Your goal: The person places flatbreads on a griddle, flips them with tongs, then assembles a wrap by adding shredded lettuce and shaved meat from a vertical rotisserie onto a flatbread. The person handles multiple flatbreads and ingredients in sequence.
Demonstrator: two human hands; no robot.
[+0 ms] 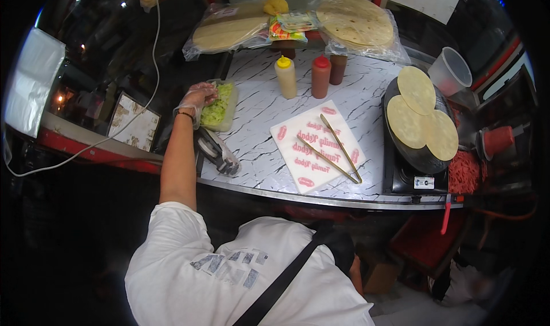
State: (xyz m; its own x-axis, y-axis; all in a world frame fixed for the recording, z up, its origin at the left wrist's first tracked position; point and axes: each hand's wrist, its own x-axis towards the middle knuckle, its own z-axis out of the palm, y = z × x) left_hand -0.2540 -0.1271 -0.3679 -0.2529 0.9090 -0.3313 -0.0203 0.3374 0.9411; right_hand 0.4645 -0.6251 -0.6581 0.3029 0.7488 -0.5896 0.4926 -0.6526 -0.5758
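My left hand [198, 99], in a clear plastic glove, reaches into a clear tub [230, 109] at the counter's left side. Its bent fingers close on the shredded lettuce [214, 113], and the fingertips are partly hidden. Just below the tub lies a dark, long-handled tool [216, 152] partly wrapped in plastic; its kind is unclear. A white printed paper sheet [286, 171] rests mid-counter, with spread metal tongs [334, 153] lying across it. My right hand is out of sight; only a bit of that arm shows beside my body.
Three flatbreads [405, 121] overlap on a dark round griddle [427, 161] at right. Squeeze bottles [321, 78] stand behind the paper. Bagged flatbreads [356, 21] lie at the back. Shredded reddish meat [467, 174] and a clear bucket [450, 71] are farther right. A white cable [156, 57] hangs left.
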